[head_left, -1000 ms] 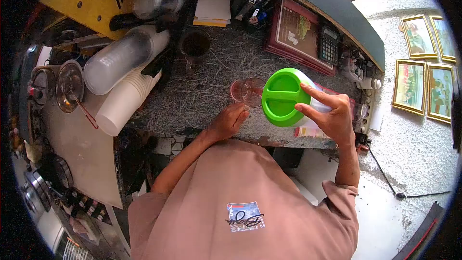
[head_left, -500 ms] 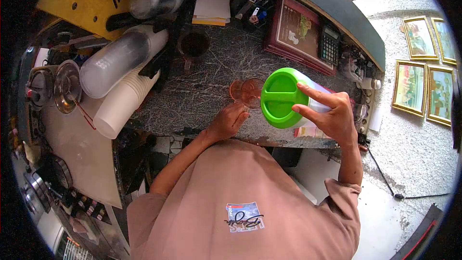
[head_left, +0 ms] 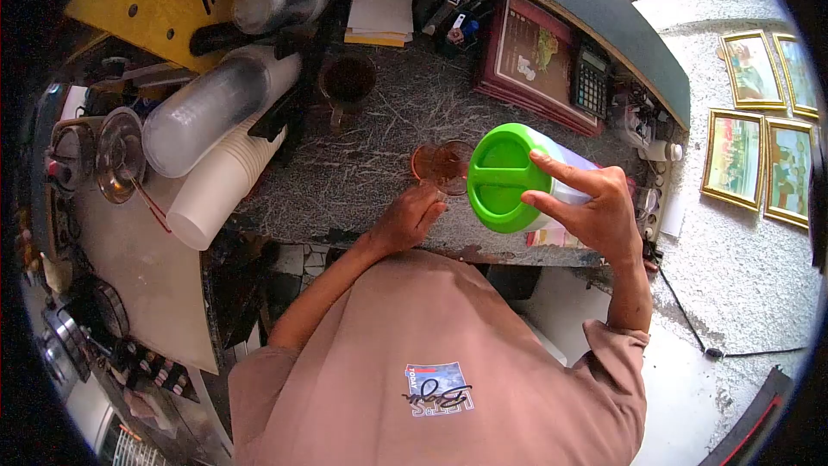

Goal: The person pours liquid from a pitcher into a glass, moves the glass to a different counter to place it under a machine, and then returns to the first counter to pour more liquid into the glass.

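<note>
In my right hand (head_left: 595, 207) is a plastic pitcher (head_left: 565, 153) with a bright green lid (head_left: 504, 198); thumb and fingers grip it near the lid. The pitcher tilts to the left, its lid end beside a clear glass cup (head_left: 450, 162) with reddish-brown liquid in it. Whether liquid is flowing from the spout cannot be made out. My left hand (head_left: 410, 217) is closed at the near side of the cup, fingers pinched around what looks like its handle. A round orange-brown shape (head_left: 421, 160) shows against the cup's left side.
A dark-filled glass mug (head_left: 348, 79) stands farther back on the scratched dark counter (head_left: 345, 173). Stacked paper cups (head_left: 220, 181) and plastic cups (head_left: 207, 112) lie to the left. At the back are papers (head_left: 379, 9), maroon menu folders (head_left: 535, 52) and a calculator (head_left: 591, 82).
The pitcher's lid end has dipped very slightly. Liquid in the glass cup looks a little darker. My left hand has stayed in place.
</note>
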